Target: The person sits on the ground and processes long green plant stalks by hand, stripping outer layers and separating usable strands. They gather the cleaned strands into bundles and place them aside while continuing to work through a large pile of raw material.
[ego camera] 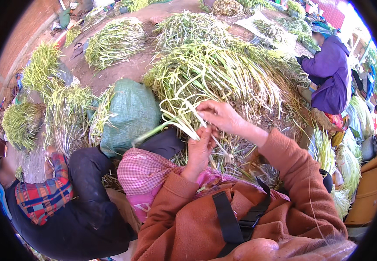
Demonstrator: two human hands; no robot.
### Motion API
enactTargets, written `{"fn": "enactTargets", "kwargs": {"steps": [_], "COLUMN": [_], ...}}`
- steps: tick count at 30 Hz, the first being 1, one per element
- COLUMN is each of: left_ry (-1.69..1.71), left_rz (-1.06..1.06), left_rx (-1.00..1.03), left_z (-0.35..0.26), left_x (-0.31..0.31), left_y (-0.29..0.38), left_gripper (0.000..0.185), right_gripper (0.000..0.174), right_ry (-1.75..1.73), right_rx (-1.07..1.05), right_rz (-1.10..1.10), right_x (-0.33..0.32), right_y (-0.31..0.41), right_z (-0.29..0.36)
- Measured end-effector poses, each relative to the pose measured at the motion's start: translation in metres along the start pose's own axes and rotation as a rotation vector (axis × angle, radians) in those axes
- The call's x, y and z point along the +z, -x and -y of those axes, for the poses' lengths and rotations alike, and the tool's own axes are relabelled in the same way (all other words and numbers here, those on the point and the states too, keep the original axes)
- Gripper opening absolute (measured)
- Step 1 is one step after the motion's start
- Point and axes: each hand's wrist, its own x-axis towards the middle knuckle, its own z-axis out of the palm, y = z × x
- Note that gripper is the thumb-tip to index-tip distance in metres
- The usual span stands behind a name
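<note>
In front of my chest, my left hand (202, 146) pinches a few pale stalks (191, 131), which look like garlic greens, between thumb and fingers. Just above it, my right hand (220, 115) has thumb and fingertips closed on a white part of the same plants. A thin stem with a pale root end (228, 158) hangs below the hands. Long leaves (178, 109) loop out to the upper left, and one greener stalk (155, 133) reaches leftward over my knee. Beyond the hands lies a large heap of green stalks (214, 71). A pink checked cloth (149, 169) covers my lap.
A green woven sack (131, 114) stands at my left knee. One person in a plaid sleeve (44, 199) sits close on my left; another in a purple coat (330, 71) sits at the right. Bundled stalks (116, 42) lie about the floor, with more bundles (348, 160) at right.
</note>
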Motion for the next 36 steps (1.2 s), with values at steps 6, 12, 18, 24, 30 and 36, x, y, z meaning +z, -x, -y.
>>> {"fn": "enactTargets", "kwargs": {"steps": [6, 12, 18, 24, 30, 36], "left_ry": [0.003, 0.025, 0.245, 0.327, 0.29, 0.123], "left_rz": [-0.162, -0.223, -0.182, -0.138, -0.086, -0.219], "left_rx": [0.299, 0.609, 0.347, -0.003, -0.047, 0.023], "left_z": [-0.019, -0.072, -0.049, -0.023, -0.004, 0.021], "left_x": [-0.003, -0.012, -0.012, -0.023, -0.027, -0.03], "left_y": [-0.008, -0.007, -0.014, -0.021, -0.025, -0.04], "left_gripper": [0.013, 0.021, 0.017, 0.038, 0.035, 0.029], "right_gripper": [0.044, 0.044, 0.019, 0.016, 0.011, 0.012], "right_ry": [-0.279, 0.284, 0.518, 0.946, 1.02, 0.677], "right_rx": [0.219, 0.332, 0.17, 0.111, 0.056, -0.095], "right_rz": [0.197, 0.352, 0.183, -0.205, -0.152, -0.174], "right_x": [0.009, 0.008, -0.027, -0.033, -0.034, -0.03], "right_y": [0.062, 0.097, 0.053, -0.007, -0.017, 0.012], "right_z": [-0.014, -0.066, -0.116, -0.14, -0.137, -0.098]}}
